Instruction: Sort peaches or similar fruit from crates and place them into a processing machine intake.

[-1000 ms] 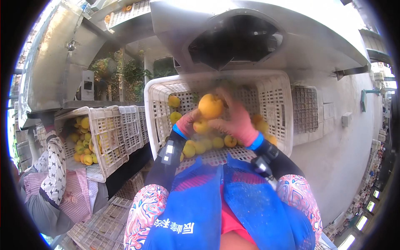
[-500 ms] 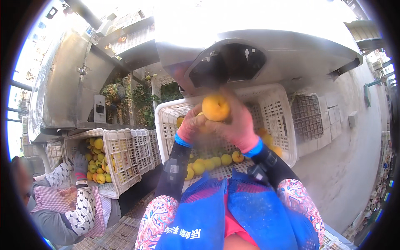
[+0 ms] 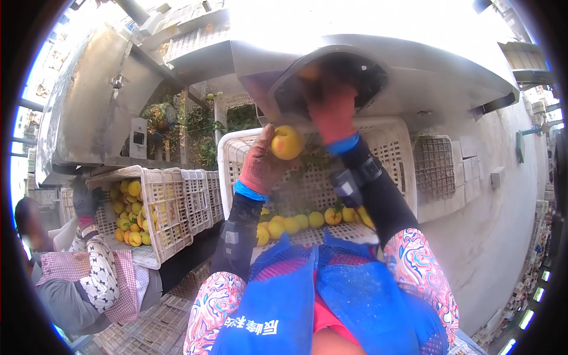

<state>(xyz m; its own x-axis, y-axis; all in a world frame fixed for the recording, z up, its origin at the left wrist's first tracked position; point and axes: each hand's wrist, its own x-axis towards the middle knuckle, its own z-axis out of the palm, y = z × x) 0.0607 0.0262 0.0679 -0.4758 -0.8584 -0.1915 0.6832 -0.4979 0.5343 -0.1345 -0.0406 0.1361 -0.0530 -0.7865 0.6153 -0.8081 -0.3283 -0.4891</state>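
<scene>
Held in my left hand (image 3: 260,165) is a yellow peach (image 3: 287,143) with a reddish blush, above the left part of a white plastic crate (image 3: 387,142). Pink work gloves with blue cuffs cover both hands. My right hand (image 3: 334,115) reaches into the dark opening (image 3: 373,77) of a pale metal housing beyond the crate. Its fingers are blurred and lost in shadow there, beside a dim orange patch that I cannot make out clearly. Along the crate's near side lie several yellow peaches (image 3: 302,222).
On the left, a person (image 3: 89,272) in grey gloves works at a tilted white crate (image 3: 171,207) of yellow peaches. The metal housing (image 3: 438,77) overhangs my crate's far rim. A dark grid crate (image 3: 435,165) stands to the right, beside grey floor (image 3: 467,236).
My hands have separated. The right one moved forward into the dark opening; the left moved slightly left with a peach. The other person's hand lifted away from their crate's fruit.
</scene>
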